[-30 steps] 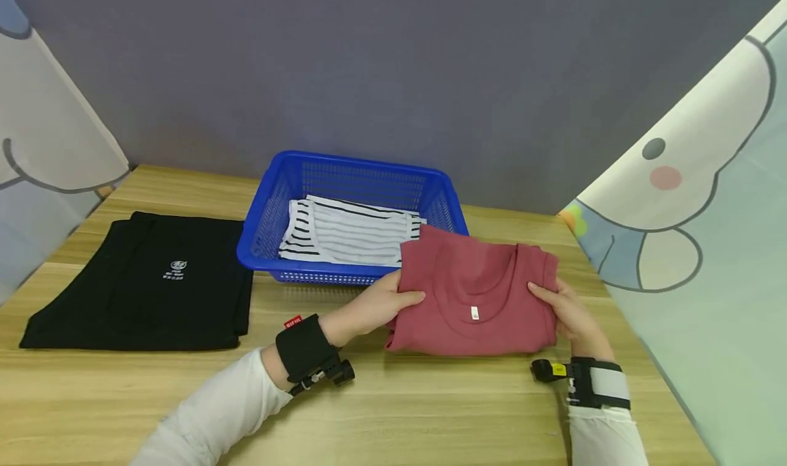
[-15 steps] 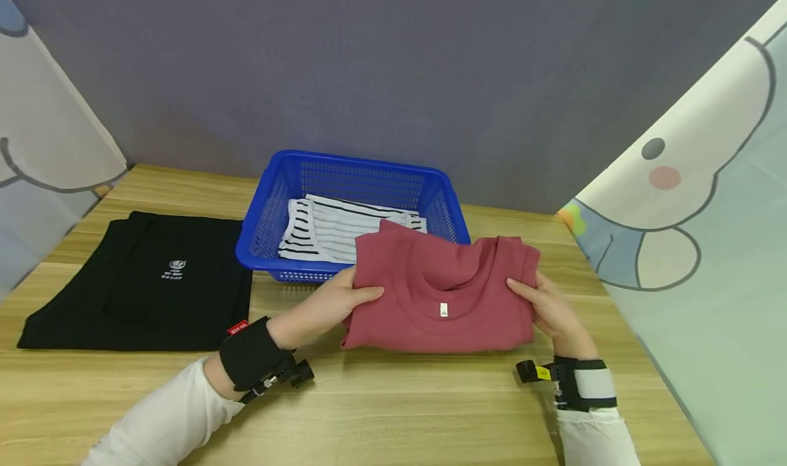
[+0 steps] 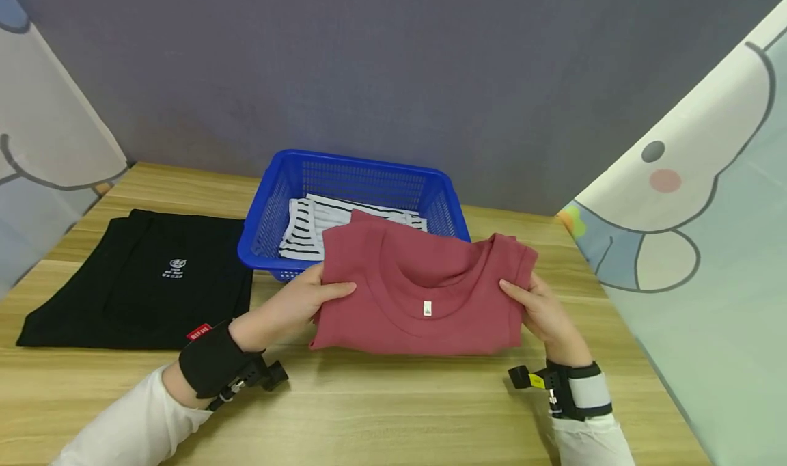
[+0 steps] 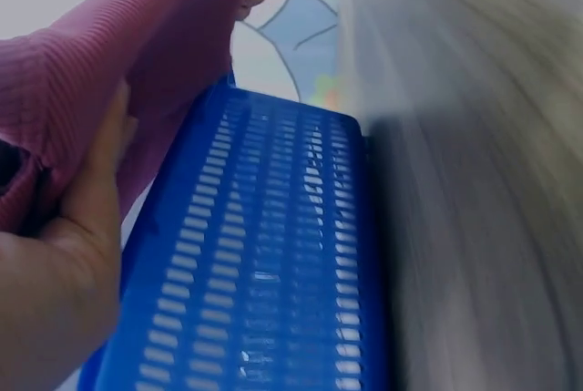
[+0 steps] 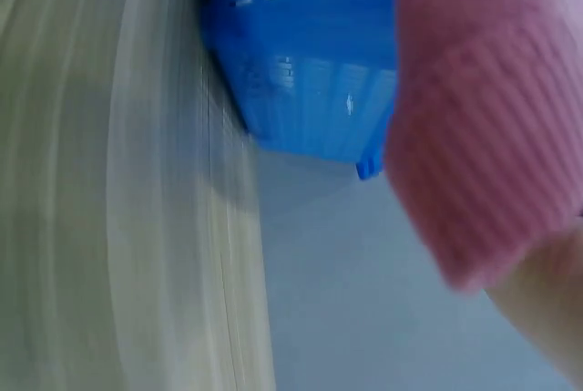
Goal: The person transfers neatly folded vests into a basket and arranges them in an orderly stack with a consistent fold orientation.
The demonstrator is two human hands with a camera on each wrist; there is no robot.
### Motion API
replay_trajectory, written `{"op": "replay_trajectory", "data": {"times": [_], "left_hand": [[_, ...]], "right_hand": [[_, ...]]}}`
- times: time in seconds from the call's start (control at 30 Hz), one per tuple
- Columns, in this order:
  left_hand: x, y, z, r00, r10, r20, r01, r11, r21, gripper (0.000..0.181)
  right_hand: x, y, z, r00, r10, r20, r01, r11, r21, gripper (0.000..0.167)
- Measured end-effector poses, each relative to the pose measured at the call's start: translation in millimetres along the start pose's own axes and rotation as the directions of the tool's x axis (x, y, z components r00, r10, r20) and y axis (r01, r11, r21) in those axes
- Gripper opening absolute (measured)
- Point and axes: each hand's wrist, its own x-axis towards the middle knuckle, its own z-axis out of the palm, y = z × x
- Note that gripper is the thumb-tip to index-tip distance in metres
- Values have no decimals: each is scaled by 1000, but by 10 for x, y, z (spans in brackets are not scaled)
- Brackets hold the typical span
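Note:
Between both hands hangs a folded dusty-red ribbed top (image 3: 449, 326) with a round neckline and a small white label. My left hand (image 3: 301, 302) pinches its left edge, thumb on the upper face. At the opposite edge my right hand (image 3: 550, 316) grips it the same way. The garment is held above the table and overlaps the front of a blue plastic basket (image 3: 363, 160). Inside that basket lies a folded white top with black stripes (image 3: 301, 230), partly hidden by the red one. In the left wrist view, the red top (image 4: 137, 45) is raised beside the basket's slotted wall (image 4: 264, 254).
A folded black garment (image 3: 178, 302) with a small white print lies on the wooden table (image 3: 393, 411), left of the basket. A grey panel (image 3: 393, 63) rises behind the table, and a cartoon-printed sheet (image 3: 688, 179) borders the right side.
Both hands have carried the red top leftward, the left hand farther than the right, so the cloth looks more spread. It now covers more of the striped top and the basket's front.

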Motion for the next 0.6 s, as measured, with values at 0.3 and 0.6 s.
{"op": "replay_trajectory", "data": {"times": [0.3, 0.6], "left_hand": [[-154, -97, -289, 998, 65, 4, -63, 979, -195, 24], [-346, -170, -532, 995, 89, 40, -81, 982, -173, 24]], "right_hand": [[114, 30, 197, 998, 36, 46, -34, 999, -37, 28], [254, 94, 407, 991, 126, 46, -123, 991, -58, 28]]}}
